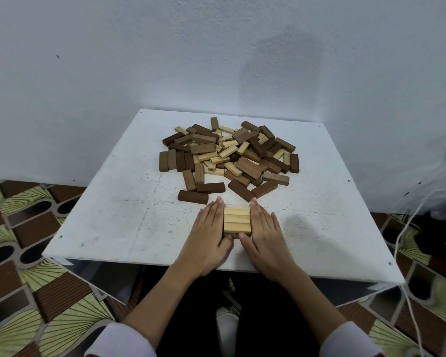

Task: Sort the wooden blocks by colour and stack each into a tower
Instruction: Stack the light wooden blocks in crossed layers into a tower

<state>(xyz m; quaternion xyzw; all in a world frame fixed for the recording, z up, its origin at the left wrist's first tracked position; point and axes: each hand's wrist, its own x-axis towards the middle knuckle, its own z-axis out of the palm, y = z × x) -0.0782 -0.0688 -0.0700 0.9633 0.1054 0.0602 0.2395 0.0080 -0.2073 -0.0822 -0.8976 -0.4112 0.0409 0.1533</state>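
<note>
- While both hands flank it, a small stack of light blocks [237, 223] sits near the front edge of the white table [108, 217], three pale blocks side by side on its top layer.
- Left hand [208, 235]: fingers straight and together, flat against the stack's left side, thumb at its near face; it presses rather than grips.
- Right hand [266, 237]: fingers straight, flat against the stack's right side, thumb tip touching the near face.
- Farther back lies the mixed pile [229, 157] of dark, mid-brown and pale blocks, well apart from the stack.
- Two dark blocks [193, 197] lie loose just beyond the left fingertips.
- White sleeves [120, 341] show at the near edge; a patterned floor [23, 228] surrounds the table.
</note>
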